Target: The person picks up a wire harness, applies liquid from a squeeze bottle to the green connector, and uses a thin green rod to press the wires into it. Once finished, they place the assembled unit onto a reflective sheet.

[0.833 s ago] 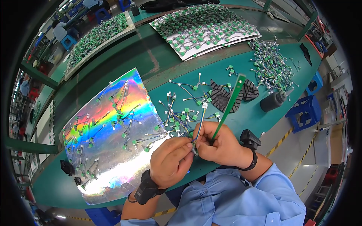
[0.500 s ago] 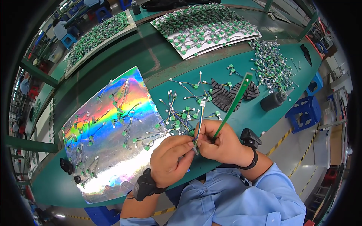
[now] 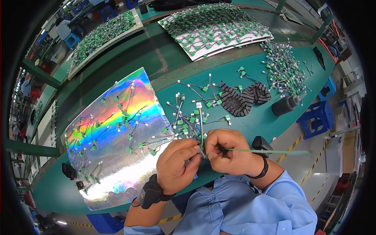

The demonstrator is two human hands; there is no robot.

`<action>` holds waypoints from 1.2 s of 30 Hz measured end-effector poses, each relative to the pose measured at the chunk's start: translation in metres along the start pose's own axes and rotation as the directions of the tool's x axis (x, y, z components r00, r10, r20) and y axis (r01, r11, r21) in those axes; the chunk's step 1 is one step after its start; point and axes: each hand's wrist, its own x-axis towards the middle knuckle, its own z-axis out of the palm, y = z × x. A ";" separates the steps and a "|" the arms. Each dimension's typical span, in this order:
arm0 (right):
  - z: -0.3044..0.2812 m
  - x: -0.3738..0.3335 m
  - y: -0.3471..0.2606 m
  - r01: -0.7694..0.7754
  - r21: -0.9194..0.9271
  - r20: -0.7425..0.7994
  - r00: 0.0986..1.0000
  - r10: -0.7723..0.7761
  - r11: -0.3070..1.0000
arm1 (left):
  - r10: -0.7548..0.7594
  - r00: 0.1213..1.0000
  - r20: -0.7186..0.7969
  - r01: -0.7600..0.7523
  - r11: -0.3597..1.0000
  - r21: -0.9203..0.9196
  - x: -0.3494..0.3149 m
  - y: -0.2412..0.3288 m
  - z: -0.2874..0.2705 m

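Over the green surface point(image 3: 246, 124) near a stool point(image 3: 316, 119), right fingers point(image 3: 214, 141) grip a strip point(image 3: 274, 151), now swung rightward; left fingers point(image 3: 188, 145) pinch wires point(image 3: 201, 124).

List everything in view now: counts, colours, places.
Wire harness: one, multicoloured, held at centre
Green strip: one, green, pointing right
Table: one, green, centre
Reflective sheet: one, silver and rainbow, table's left
Loose harnesses: many, green and white, on sheet and table
Harness heap: one, green and white, far right
Boards: at least two, white, far side
Striped cloth: one, grey and black, right of centre
Bottles: at least two, dark, right and top
Stools: several, blue, on the floor
People: at least one, blue, upper left
Wrist devices: two, black, both wrists
Left hand: one, bare, pinching harness
Right hand: one, bare, gripping strip
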 end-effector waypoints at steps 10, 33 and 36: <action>-0.013 -0.003 0.008 0.078 0.125 -0.055 0.996 -0.071 0.989 | -0.145 0.987 0.064 0.156 0.960 -0.231 -0.008 -0.007 -0.001; 0.002 0.008 0.003 -0.006 0.268 -0.145 0.988 0.046 0.963 | -0.157 0.988 0.001 0.149 0.936 -0.318 -0.008 -0.004 0.000; 0.002 0.011 0.003 0.013 0.271 -0.072 0.997 0.006 0.963 | -0.114 0.993 0.023 0.116 0.951 -0.286 -0.005 -0.004 0.000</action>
